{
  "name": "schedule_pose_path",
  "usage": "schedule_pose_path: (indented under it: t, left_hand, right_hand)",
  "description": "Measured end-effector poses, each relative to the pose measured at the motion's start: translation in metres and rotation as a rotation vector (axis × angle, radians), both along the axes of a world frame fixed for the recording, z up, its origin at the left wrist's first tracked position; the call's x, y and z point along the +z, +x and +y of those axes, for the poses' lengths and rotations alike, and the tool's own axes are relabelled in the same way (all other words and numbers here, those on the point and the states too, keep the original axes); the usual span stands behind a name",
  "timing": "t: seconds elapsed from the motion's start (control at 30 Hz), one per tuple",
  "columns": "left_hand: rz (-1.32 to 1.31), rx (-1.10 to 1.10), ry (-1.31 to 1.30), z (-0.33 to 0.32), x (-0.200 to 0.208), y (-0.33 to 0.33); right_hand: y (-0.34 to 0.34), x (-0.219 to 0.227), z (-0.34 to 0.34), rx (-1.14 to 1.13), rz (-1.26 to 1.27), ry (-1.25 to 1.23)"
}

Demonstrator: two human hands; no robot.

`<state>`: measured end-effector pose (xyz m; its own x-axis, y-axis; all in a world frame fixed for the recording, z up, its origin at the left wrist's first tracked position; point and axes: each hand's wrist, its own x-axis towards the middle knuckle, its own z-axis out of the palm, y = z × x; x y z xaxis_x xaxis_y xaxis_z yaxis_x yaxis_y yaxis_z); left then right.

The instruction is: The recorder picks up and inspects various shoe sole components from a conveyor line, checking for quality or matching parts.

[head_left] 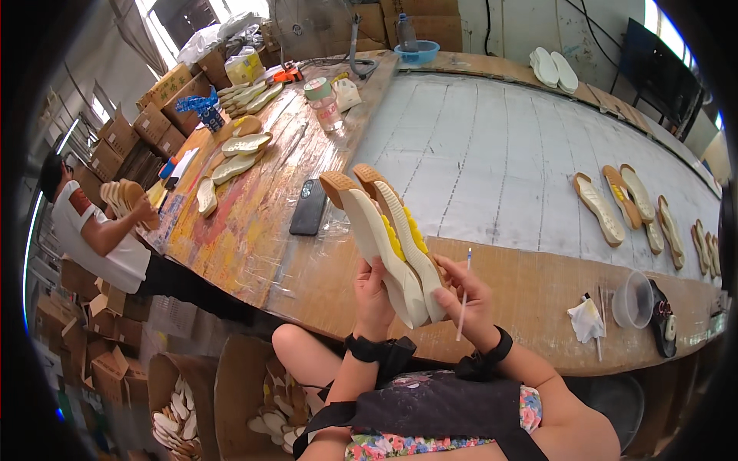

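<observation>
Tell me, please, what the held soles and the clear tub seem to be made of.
Held soles: perhaps moulded foam or rubber, fairly matte; their smooth, rounded cream look suggests it, but I cannot tell which. Tub: probably thin plastic, glossy, as it is see-through with bright highlights.

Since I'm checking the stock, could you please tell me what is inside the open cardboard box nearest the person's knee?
A jumble of pale shoe soles shows inside the cardboard box; whatever lies beneath them is covered and cannot be seen.
</observation>
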<state>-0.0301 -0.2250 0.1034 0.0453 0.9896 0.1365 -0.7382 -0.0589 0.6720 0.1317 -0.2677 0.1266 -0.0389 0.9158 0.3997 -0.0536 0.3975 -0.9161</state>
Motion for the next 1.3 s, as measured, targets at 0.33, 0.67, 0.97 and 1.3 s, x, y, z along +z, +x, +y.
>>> schedule_pose_path:
  t: [0.33, 0.67, 0.97, 1.3]
  left_hand:
    - [-0.132, -0.249, -0.264, -0.015, 0.009, 0.002]
    - [-0.258, -0.363, -0.47, -0.026, 0.009, 0.006]
    - [-0.045, -0.287, -0.242, -0.031, 0.02, 0.024]
    - [0.032, -0.076, -0.145, -0.024, 0.034, 0.023]
  right_hand:
    - [0.004, 0.021, 0.0, 0.121, 0.39, -0.145]
    - [0.02, 0.026, 0.001, 0.311, 0.472, -0.182]
    - [-0.008, 0.026, -0.009, -0.08, -0.074, 0.005]
    - [0.003, 0.023, -0.015, 0.114, 0.014, 0.008]
